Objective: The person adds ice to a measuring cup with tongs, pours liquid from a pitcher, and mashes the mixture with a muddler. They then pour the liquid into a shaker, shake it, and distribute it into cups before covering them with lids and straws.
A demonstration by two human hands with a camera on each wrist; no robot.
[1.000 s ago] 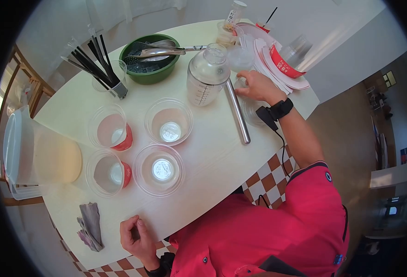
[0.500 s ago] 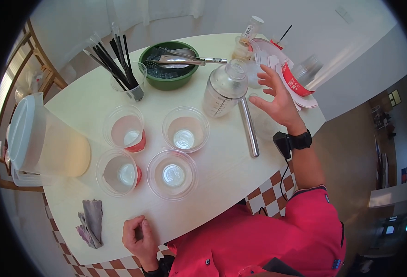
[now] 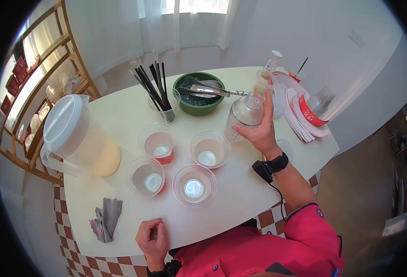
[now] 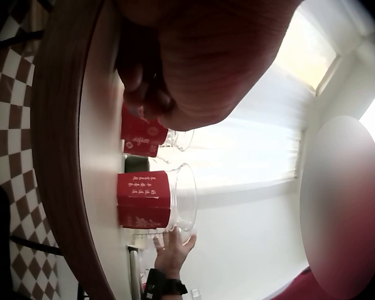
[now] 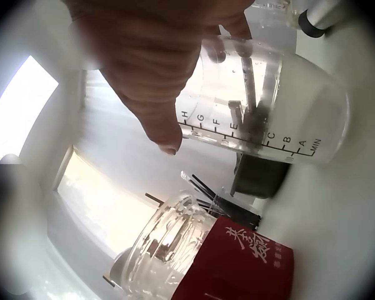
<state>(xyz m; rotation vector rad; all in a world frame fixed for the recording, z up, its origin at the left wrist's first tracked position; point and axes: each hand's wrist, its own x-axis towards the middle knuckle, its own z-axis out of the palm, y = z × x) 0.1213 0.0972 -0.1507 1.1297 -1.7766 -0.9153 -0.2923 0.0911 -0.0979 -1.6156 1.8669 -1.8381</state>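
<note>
My right hand point(image 3: 262, 131) is at the clear measuring shaker point(image 3: 238, 121), with thumb and fingers on opposite sides of its body. In the right wrist view the thumb lies against the shaker point(image 5: 269, 106) near the top of its lettered scale. The shaker stands upright beside the green bowl. My left hand point(image 3: 152, 240) rests loosely curled at the table's near edge and holds nothing visible. Between the hands stand several clear cups with red sleeves, among them the nearest cup point(image 3: 194, 185) and one at the right point(image 3: 210, 150).
Straws stand in a clear cup point(image 3: 170, 113) beside the green bowl point(image 3: 199, 108) with tongs and a scoop. A lidded pitcher point(image 3: 86, 138) is at left, a grey cloth point(image 3: 108, 220) in front of it. Papers and a red sleeve point(image 3: 311, 113) lie at right.
My right hand has lifted from the clear items at the right, opened in the air and moved left onto the shaker. The head view has tilted up; my left hand stays at the table edge.
</note>
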